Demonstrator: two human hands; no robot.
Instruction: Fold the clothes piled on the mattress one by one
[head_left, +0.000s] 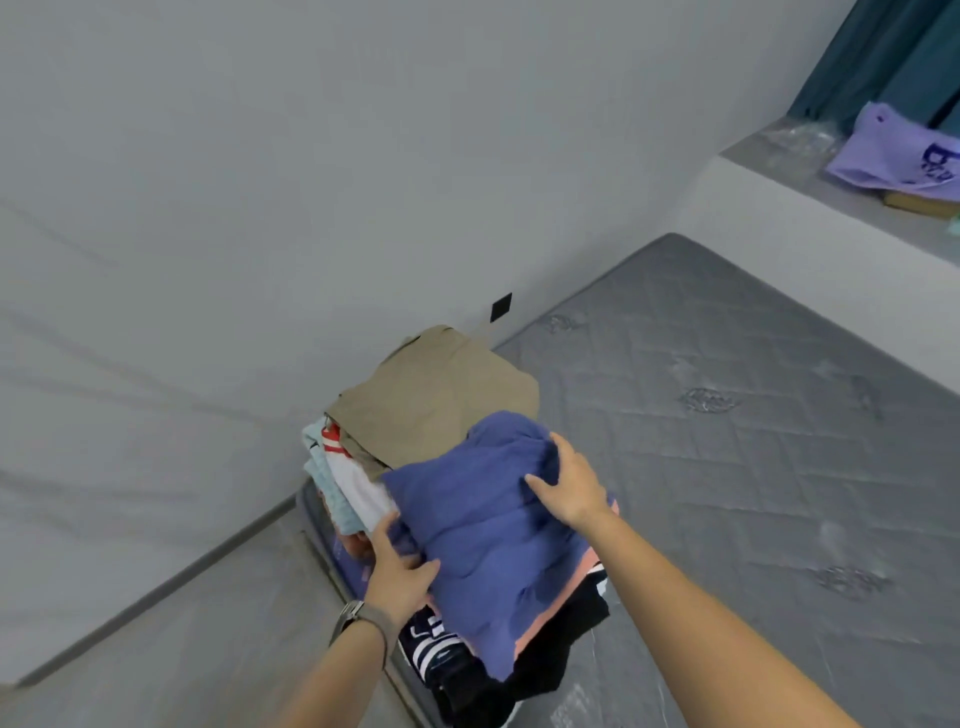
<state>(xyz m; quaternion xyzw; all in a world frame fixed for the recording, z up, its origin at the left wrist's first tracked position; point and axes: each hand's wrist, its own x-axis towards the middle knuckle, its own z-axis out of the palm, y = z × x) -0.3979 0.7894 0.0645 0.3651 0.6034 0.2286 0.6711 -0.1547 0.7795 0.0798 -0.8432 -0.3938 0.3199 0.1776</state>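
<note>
A pile of clothes lies at the left corner of the grey quilted mattress (727, 467). On top of the pile is a blue garment (483, 519). My left hand (397, 571) grips its near left edge, fingers curled into the cloth. My right hand (569, 480) holds its far right part, thumb and fingers closed on a fold. Behind the blue garment lies a tan garment (436, 395). Light blue, white and red pieces (337, 467) stick out at the left. Black and striped clothes (467, 670) lie underneath, with a pink edge showing.
A grey wall runs close behind and left of the pile. The floor (182, 649) lies to the left of the mattress edge. A ledge (810, 176) at the upper right holds a purple garment (893, 156), beside teal curtains (883, 52).
</note>
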